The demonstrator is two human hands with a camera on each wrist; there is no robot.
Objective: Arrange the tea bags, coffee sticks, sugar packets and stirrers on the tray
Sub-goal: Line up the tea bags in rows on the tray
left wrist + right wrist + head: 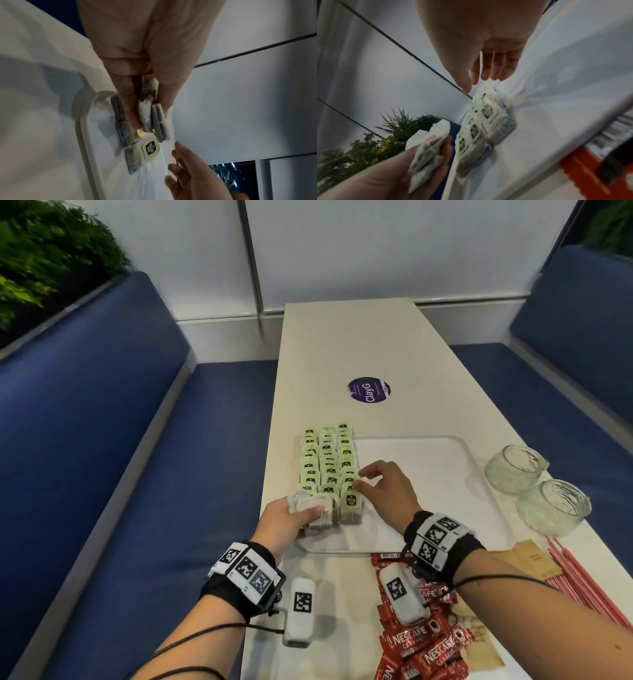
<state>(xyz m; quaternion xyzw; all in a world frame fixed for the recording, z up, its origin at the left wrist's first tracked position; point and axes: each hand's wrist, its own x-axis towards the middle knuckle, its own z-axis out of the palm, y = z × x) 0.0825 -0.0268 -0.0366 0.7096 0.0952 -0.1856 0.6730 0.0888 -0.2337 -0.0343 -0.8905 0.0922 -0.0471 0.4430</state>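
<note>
Three rows of green-tagged tea bags [327, 463] fill the left part of the white tray [428, 474]. My left hand [301, 513] grips a small bundle of tea bags [306, 503] at the tray's near-left corner, over the front end of the rows. The left wrist view shows that bundle of tea bags [145, 112] pinched between thumb and fingers. My right hand [363, 479] hovers open over the tray, its fingertips at the right-hand row. In the right wrist view the right hand's fingers [493, 70] hang straight just above the tea bag rows [476, 129].
Red Nescafe sticks [421, 642] lie on the table in front of the tray, under my right wrist. Brown sugar packets [534, 559] and red-striped stirrers [582, 580] lie at the near right. Two glass bowls [513, 469] stand right of the tray. Blue benches flank the table.
</note>
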